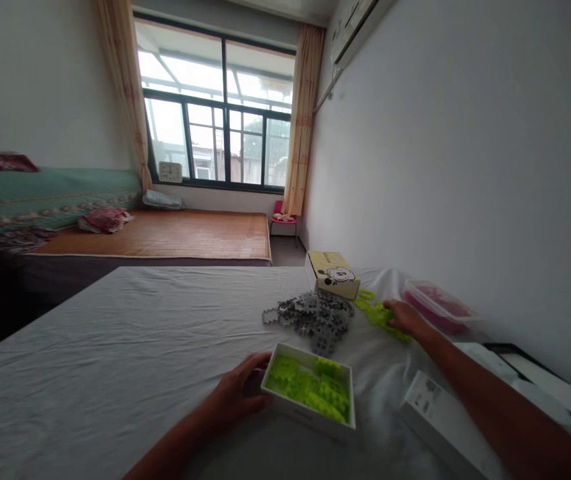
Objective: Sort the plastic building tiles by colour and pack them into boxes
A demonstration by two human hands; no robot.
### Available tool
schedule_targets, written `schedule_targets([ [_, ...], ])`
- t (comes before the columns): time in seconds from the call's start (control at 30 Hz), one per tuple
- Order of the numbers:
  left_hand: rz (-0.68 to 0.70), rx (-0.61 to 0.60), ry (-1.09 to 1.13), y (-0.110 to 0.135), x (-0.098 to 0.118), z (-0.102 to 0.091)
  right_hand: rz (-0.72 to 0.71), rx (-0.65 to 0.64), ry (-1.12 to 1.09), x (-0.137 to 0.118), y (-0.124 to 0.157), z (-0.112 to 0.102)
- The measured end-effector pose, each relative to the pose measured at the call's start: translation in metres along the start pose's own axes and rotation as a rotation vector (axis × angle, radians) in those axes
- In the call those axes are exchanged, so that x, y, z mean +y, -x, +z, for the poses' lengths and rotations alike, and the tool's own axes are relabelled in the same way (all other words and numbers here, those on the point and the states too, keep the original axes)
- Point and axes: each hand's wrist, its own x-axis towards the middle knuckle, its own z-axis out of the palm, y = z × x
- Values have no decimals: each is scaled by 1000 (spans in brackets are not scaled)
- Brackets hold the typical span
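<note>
A shallow white box (310,419) filled with lime-green plastic pieces (290,381) rests on the cloth-covered table in front of me. My left hand (246,390) grips its left end, fingers and thumb around the corner. Farther out on the right, my right hand (401,316) has its fingers closed on lime-green toothed pieces (378,315) from a small loose pile; the fingertips are partly hidden. Left of that pile, behind the box, lies a heap of grey toothed plastic pieces (315,317).
A yellow cartoon-printed carton (332,275) stands behind the grey heap. At right are a clear tub (438,305) with pink contents, a white carton (445,423) under my right forearm, and a black-edged white item (540,377). White cloth (140,340) covers the table, wrinkled.
</note>
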Motion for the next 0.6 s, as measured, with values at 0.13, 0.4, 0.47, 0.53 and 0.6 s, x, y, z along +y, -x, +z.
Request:
schedule_targets([
  [0.13, 29, 22, -35, 0, -1, 1, 18, 30, -7, -11, 13, -19],
  [0.4, 28, 18, -65, 2, 5, 1, -195, -367, -733, -178, 68, -44],
  [0.47, 26, 27, -77, 3, 5, 1, -267, -494, -706, -215, 81, -41],
  [0.53, 19, 35, -92, 4, 4, 2, -289, -587, -661, -237, 88, -37],
  [0.6, 13, 40, -107, 4, 3, 3, -290, -603, -625, -244, 92, -35],
])
